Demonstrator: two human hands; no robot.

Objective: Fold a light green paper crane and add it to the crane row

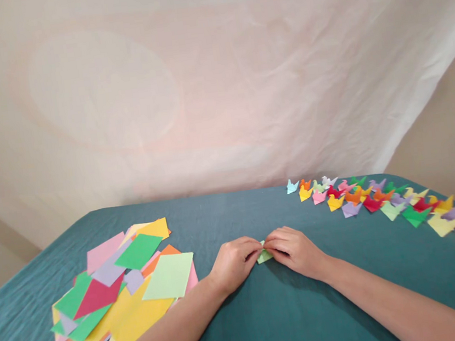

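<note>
Pale cloth [208,84] hangs behind a teal table [238,324]. Reaching inward with fingers bent, the left hand [236,259] and right hand [295,250] nearly meet, both pinching a small green paper [264,256]. It lies between their fingertips (which partly hide it), its wider part showing below, with loose sheets [129,312] off left and folded birds [373,204] off right.

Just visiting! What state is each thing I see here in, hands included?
Light green paper: in hand, partly covered, folds unclear
Left hand: pinching that paper
Right hand: pinching it too
Loose paper sheets: mostly flat, overlapping in a pile
Paper birds: folded, grouped at right
Tablecloth: spread out, wrinkled at left
White backdrop: hanging, creased
</note>
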